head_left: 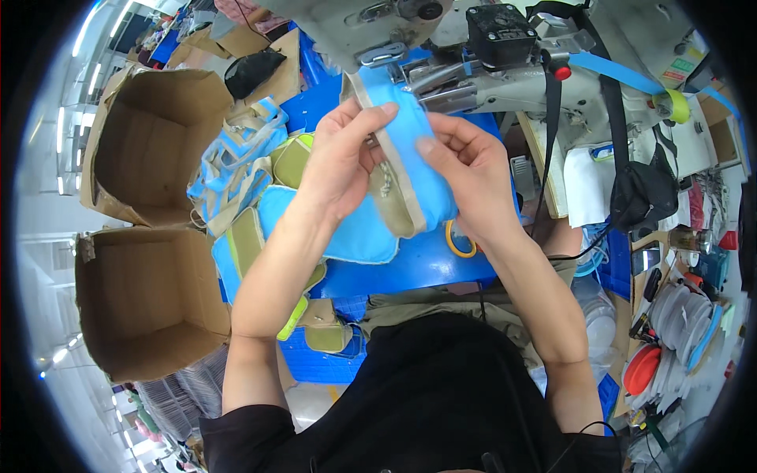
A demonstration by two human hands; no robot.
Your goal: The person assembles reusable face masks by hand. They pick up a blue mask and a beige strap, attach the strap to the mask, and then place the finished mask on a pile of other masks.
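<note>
Between my hands, in front of the sewing machine, is a blue fabric bag piece (408, 134) with a beige edging strip and an olive panel. My left hand (344, 154) pinches its left side, thumb on top near the edging. On the opposite side, the thumb and curled fingers of my right hand (471, 162) grip the blue cloth. The upper end of the piece reaches up to the sewing machine's metal parts (441, 88). Below it, more blue fabric (364, 236) lies on the blue table (426, 268). Yellow-orange scissor handles (462, 241) show beside my right wrist.
Two open cardboard boxes (150, 303) stand at the left. Blue and beige straps (240, 165) and green-edged pieces (293, 162) are heaped beside them. A blue tape (619, 72) runs to a yellow-green roller (672, 106). Tape rolls (686, 315) and tools fill the right side.
</note>
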